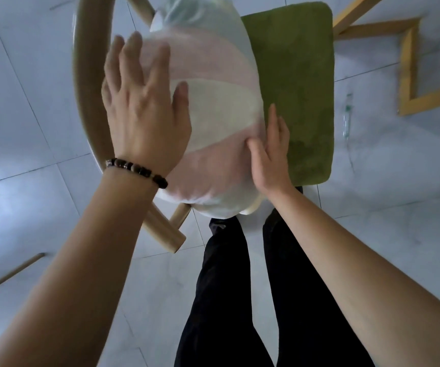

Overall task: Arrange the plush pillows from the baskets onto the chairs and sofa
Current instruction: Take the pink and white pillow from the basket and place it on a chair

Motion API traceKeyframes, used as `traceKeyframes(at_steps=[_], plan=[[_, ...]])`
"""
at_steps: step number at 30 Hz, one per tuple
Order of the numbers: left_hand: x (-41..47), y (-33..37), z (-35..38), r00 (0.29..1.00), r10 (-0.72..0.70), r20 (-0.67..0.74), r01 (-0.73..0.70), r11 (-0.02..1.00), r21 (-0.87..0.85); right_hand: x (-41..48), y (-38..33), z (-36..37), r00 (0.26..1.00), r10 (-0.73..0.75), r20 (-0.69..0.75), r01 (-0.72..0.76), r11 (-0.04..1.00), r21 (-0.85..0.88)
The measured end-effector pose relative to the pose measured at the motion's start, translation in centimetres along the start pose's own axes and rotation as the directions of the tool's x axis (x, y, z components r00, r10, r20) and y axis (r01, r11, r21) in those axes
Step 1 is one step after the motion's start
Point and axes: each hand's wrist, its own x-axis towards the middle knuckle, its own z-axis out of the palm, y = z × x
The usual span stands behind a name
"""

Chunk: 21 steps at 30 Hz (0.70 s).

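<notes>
Two hands of mine are on one plush pillow, which has bands of pink, cream, white and pale green. The pillow rests on the chair at 12 o'clock from me. It is tilted against the curved wooden back rail at the 9 o'clock side.

My left hand lies flat on the pillow's face, at its 9 o'clock part. Its fingers are straight and spread; they grip nothing and only touch the plush. My right hand is at the pillow's 4 o'clock edge, with its fingers straight and together, and the thumb presses into the pink band. This hand is between the pillow and the green seat cushion; I cannot tell if it touches the cushion. The cushion shows uncovered at the 3 o'clock side of the pillow.

On my left wrist is a bracelet of dark beads. At 6 o'clock I see my legs in black trousers on the pale tiled floor. At 2 o'clock a yellow wooden frame stands on the floor, well apart from the pillow.
</notes>
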Motion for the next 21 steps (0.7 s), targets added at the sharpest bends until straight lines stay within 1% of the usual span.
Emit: traceKeyframes(at_steps=[1,2,3,5,7,8,10,12,14,15,16,18,20,21], plan=[[1.0,0.3,0.1,0.992,0.123,0.002,-0.123,0.992,0.034,0.2,-1.0,0.2,0.997,-0.062,-0.041,0.061,0.998,-0.035],[2.4,0.7,0.4,0.973,0.225,0.054,-0.228,0.972,0.059,0.5,-1.9,0.4,0.991,-0.117,-0.066,0.111,0.99,-0.086],[4.0,1.2,1.0,0.943,0.304,0.136,-0.317,0.944,0.09,0.8,-2.7,0.7,0.986,-0.156,-0.064,0.145,0.979,-0.14],[7.1,2.0,3.0,0.872,0.391,0.296,-0.457,0.867,0.199,1.2,-3.1,1.5,0.982,-0.186,0.013,0.184,0.957,-0.224],[9.6,2.3,5.2,0.826,0.385,0.411,-0.524,0.794,0.31,0.6,-1.6,2.3,0.977,-0.192,0.089,0.21,0.925,-0.316],[10.6,2.0,6.3,0.816,0.359,0.454,-0.531,0.776,0.34,0.0,-0.4,2.4,0.978,-0.183,0.104,0.208,0.912,-0.352],[12.2,0.9,7.9,0.809,0.303,0.504,-0.508,0.791,0.341,-1.8,2.2,1.9,0.984,-0.114,0.135,0.157,0.916,-0.369],[12.8,-0.2,8.5,0.817,0.282,0.503,-0.469,0.832,0.296,-3.5,4.1,0.9,0.978,-0.015,0.206,0.09,0.929,-0.358],[12.8,-0.9,8.9,0.826,0.289,0.484,-0.447,0.859,0.249,-4.3,4.7,-0.1,0.965,0.036,0.26,0.059,0.936,-0.348],[12.6,-1.1,9.0,0.83,0.297,0.473,-0.442,0.867,0.23,-4.0,4.3,-0.5,0.968,0.026,0.251,0.061,0.941,-0.333],[12.5,-1.2,9.1,0.834,0.304,0.46,-0.438,0.872,0.218,-3.3,3.6,-0.8,0.977,-0.002,0.213,0.069,0.949,-0.307],[12.1,-1.3,9.2,0.844,0.313,0.436,-0.435,0.875,0.213,-0.3,1.4,-0.9,0.992,-0.079,0.1,0.1,0.97,-0.223],[11.9,-1.3,9.3,0.852,0.318,0.415,-0.43,0.878,0.211,3.8,-1.4,-0.4,0.982,-0.189,0.029,0.191,0.965,-0.181],[11.9,-1.3,9.3,0.858,0.316,0.405,-0.425,0.879,0.215,5.9,-2.5,0.1,0.972,-0.235,0.028,0.236,0.954,-0.184]])
